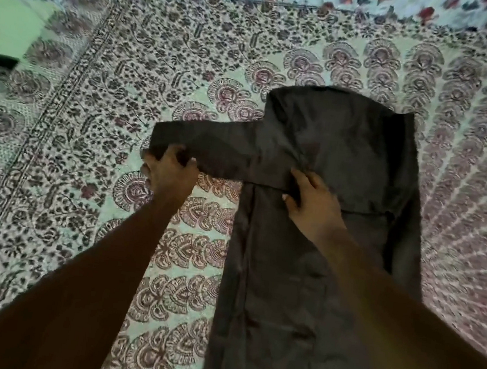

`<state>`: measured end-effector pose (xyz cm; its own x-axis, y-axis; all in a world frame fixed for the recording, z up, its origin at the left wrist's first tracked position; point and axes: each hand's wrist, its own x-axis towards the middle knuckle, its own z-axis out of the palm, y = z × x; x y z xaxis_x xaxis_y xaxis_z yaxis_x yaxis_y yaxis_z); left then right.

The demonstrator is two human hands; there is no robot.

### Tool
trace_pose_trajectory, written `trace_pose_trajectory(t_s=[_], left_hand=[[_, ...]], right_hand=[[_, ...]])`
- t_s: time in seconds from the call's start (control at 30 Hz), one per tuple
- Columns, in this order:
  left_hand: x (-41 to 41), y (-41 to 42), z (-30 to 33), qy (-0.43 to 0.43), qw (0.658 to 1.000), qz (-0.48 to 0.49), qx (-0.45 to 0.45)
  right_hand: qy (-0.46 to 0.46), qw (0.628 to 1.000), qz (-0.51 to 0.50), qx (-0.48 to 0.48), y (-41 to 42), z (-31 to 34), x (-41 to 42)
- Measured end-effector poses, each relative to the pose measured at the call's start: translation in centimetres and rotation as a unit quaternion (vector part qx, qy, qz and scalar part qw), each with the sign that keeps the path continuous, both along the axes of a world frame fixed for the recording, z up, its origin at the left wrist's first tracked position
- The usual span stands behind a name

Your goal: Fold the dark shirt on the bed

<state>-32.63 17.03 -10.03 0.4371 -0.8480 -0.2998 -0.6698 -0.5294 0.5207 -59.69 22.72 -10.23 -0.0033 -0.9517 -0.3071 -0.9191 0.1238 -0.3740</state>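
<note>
The dark grey cloth shirt (322, 223) lies lengthwise down the right-centre of the frame on the patterned bed sheet (93, 106), one sleeve (209, 150) jutting left. The left hand (170, 173) grips its cuff; the right hand (312, 204) pinches the sleeve's root, nearer the body.
</note>
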Motion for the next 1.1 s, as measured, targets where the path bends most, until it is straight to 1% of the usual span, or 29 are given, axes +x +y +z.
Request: trace_pose_trajectory(t_s=[0.07, 0.13, 0.2, 0.3, 0.37, 0.47, 0.5, 0.57, 0.6, 0.63, 0.67, 0.73, 0.77, 0.8, 0.83, 0.87, 0.9, 0.93, 1.0, 1.03, 1.1], left_hand=[[1.4, -1.4, -0.3, 0.028, 0.998, 0.046, 0.043], [2.5, -2.6, -1.2, 0.052, 0.996, 0.071, 0.022], [2.6, -3.0, -1.2, 0.087, 0.991, 0.095, -0.018], [1.9, -3.2, -0.2, 0.15, 0.972, 0.151, -0.103], [1.0, -2.8, 0.2, 0.191, 0.957, 0.164, -0.143], [-1.8, -1.7, 1.6, 0.271, 0.926, 0.142, -0.221], [-2.8, -1.2, 2.2, 0.309, 0.909, 0.136, -0.243], [-5.7, 0.1, 3.7, 0.407, 0.866, 0.137, -0.254], [-7.2, 0.9, 4.5, 0.453, 0.847, 0.133, -0.244], [-8.9, 1.8, 5.4, 0.492, 0.832, 0.116, -0.231], [-10.6, 2.9, 6.3, 0.514, 0.825, 0.083, -0.218], [-13.9, 5.7, 7.7, 0.521, 0.833, -0.011, -0.188], [-15.1, 7.0, 8.0, 0.515, 0.838, -0.06, -0.172], [-16.2, 8.4, 8.1, 0.512, 0.837, -0.112, -0.157], [-17.8, 9.8, 8.3, 0.509, 0.834, -0.162, -0.138], [-19.1, 11.1, 8.3, 0.505, 0.829, -0.208, -0.12], [-19.6, 12.1, 8.1, 0.498, 0.825, -0.244, -0.103], [-20.4, 13.3, 8.0, 0.494, 0.819, -0.279, -0.088], [-22.4, 15.8, 7.8, 0.49, 0.803, -0.336, -0.041], [-23.2, 17.0, 7.7, 0.486, 0.796, -0.36, -0.003], [-24.4, 19.2, 7.3, 0.471, 0.785, -0.396, 0.075]], right_hand=[[0.02, 1.0, 0.004, -0.014, 0.2, -0.8, 0.2], [0.025, 0.999, -0.007, -0.034, 0.4, -1.6, 0.5], [0.029, 0.998, -0.017, -0.045, 0.6, -2.2, 0.6], [0.018, 0.999, -0.02, -0.047, 0.5, -2.4, 0.4], [0.006, 0.999, -0.015, -0.048, 0.4, -2.3, 0.0], [-0.035, 0.999, -0.005, -0.032, 0.0, -2.1, -0.7], [-0.064, 0.998, -0.008, -0.021, -0.3, -2.1, -1.0], [-0.165, 0.985, -0.052, 0.007, -0.8, -1.8, -1.9], [-0.236, 0.966, -0.102, 0.017, -1.1, -1.4, -2.3], [-0.313, 0.935, -0.165, 0.025, -1.3, -0.7, -2.8], [-0.385, 0.895, -0.222, 0.035, -1.3, 0.0, -3.3], [-0.471, 0.831, -0.292, 0.043, -0.7, 1.7, -5.1], [-0.519, 0.793, -0.316, 0.051, -0.2, 2.4, -6.0], [-0.582, 0.741, -0.328, 0.067, 0.3, 3.1, -7.0], [-0.644, 0.69, -0.318, 0.091, 1.2, 3.9, -8.8], [-0.685, 0.653, -0.302, 0.117, 2.0, 4.9, -10.1], [-0.695, 0.636, -0.304, 0.138, 2.3, 5.4, -10.7], [-0.682, 0.644, -0.315, 0.149, 2.8, 6.0, -11.6], [-0.615, 0.707, -0.329, 0.113, 4.7, 6.6, -13.8], [-0.597, 0.723, -0.328, 0.114, 5.9, 6.9, -15.0], [-0.561, 0.747, -0.316, 0.163, 8.7, 6.8, -16.9]])
